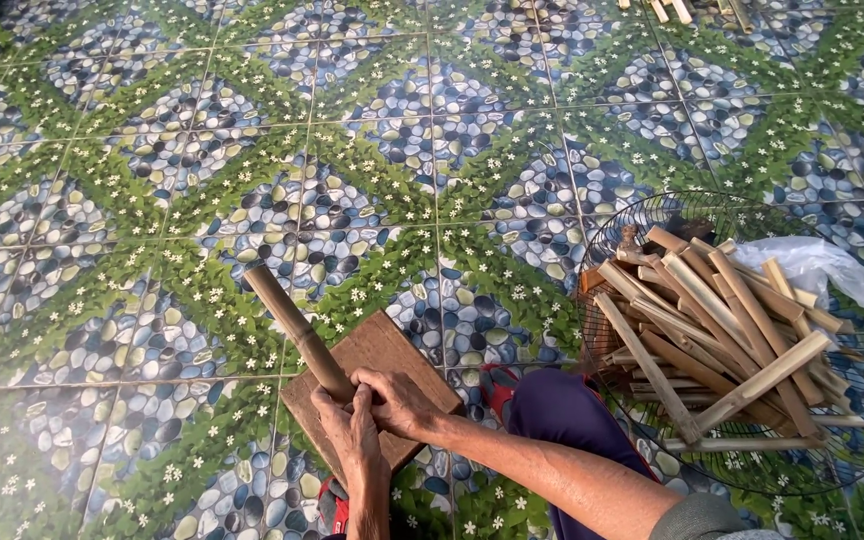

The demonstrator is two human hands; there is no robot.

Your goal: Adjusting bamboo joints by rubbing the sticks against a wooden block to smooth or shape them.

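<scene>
On the wooden board (377, 352), both hands clenched round a bamboo stick (287, 322), left hand (350, 432), right hand (400, 400), stick's lower end hidden.

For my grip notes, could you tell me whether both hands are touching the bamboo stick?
Touching: the head view shows the left hand and right hand wrapped around the bamboo stick.
</scene>
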